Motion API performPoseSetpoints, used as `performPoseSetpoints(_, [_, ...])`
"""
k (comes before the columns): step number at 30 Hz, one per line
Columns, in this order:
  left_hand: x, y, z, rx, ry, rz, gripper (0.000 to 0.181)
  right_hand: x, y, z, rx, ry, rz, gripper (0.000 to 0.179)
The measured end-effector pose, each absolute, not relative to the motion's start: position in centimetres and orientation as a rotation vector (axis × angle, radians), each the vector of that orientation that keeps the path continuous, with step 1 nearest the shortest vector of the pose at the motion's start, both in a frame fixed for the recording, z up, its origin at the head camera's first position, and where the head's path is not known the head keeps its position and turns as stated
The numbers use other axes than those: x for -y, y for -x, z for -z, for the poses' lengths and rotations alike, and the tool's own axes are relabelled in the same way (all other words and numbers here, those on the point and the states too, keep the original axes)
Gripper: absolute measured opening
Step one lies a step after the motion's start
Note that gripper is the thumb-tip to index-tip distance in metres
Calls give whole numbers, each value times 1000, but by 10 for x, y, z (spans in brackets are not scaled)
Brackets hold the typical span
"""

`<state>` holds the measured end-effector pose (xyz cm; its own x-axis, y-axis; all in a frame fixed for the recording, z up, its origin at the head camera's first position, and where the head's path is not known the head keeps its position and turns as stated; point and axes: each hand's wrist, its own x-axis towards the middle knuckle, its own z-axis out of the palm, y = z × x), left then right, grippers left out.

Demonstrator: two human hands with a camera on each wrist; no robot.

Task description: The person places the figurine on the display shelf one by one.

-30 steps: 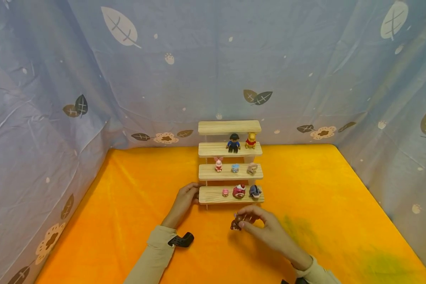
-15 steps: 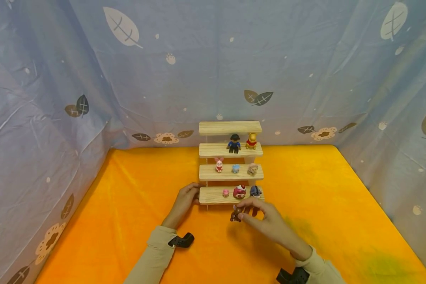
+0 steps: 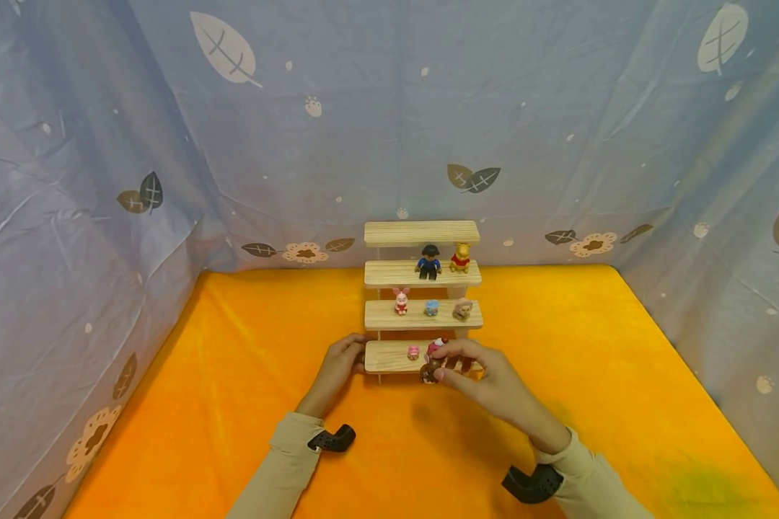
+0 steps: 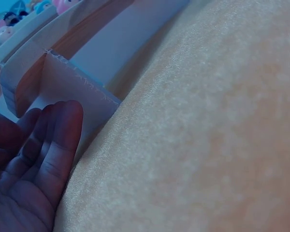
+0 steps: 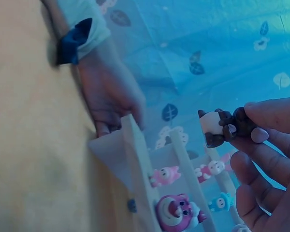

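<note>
My right hand (image 3: 487, 382) pinches a small brown animal figurine (image 3: 428, 373) between thumb and fingertips. The right wrist view shows the figurine (image 5: 214, 128) with a white patch on its body. It overlaps the front of the lowest tier of a wooden display shelf (image 3: 386, 357). A round magenta bear figurine (image 3: 438, 345) sits on that tier, partly covered by the hand, beside a tiny pink figurine (image 3: 413, 352). The dark blue figurine at the tier's right end is hidden. At the shelf's left end rests my left hand (image 3: 333, 371), its fingers (image 4: 63, 133) loosely extended by the clear side panel (image 4: 70, 89).
Higher tiers carry a pink piglet (image 3: 400, 303), a light blue figurine (image 3: 431, 308), a beige one (image 3: 463, 309), a dark-haired toy man (image 3: 429, 262) and a yellow bear (image 3: 459, 259). Behind the orange cloth (image 3: 285, 310) hangs a leaf-print curtain (image 3: 337, 144).
My right hand has moved forward with the brown figurine, from the cloth in front to the lowest tier's front edge, covering the dark blue figurine. The left hand stays by the shelf's end.
</note>
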<state>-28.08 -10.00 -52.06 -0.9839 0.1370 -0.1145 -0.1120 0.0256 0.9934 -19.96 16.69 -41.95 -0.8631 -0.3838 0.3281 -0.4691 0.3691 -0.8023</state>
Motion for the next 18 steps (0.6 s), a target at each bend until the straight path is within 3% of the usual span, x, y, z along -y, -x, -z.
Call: performPoseSetpoints(18, [101, 281, 522, -2113, -26, -2076, 32, -162, 215, 398, 2529, -801, -1495, 22])
